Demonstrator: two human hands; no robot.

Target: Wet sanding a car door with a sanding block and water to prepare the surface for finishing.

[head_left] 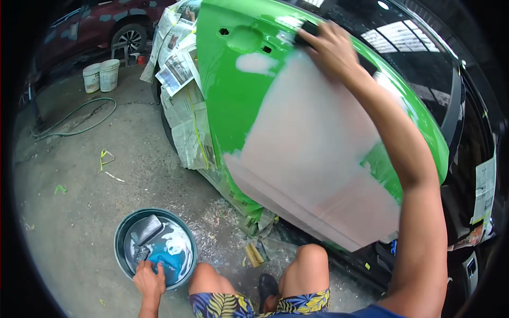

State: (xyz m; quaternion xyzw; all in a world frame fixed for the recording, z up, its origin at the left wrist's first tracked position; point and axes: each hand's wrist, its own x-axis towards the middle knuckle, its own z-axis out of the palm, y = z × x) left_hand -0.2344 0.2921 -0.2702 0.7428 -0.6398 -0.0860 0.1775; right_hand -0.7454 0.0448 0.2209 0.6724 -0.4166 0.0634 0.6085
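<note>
My right hand (335,52) is raised to the top of a green car door (225,114), its fingers curled round a dark sanding block (306,35) pressed to the panel; motion blurs the hand a little. A broad pale patch of filler or primer (313,143) covers much of the door below it. Low on the left, my left hand (149,278) reaches over the near rim of a round dark-green basin (120,233). Its fingers close at something dark in the water that I cannot make out. A dark rectangular block (147,229) rests in the basin, with bluish, sudsy water around it.
Newspaper masking (183,124) hangs at the door's left edge. Two white buckets (108,75) and a looped hose (79,130) lie farther left, near a dark red car (95,32). Tape scraps (106,158) and a yellowish piece (254,255) litter the concrete floor. My knees are close to the basin.
</note>
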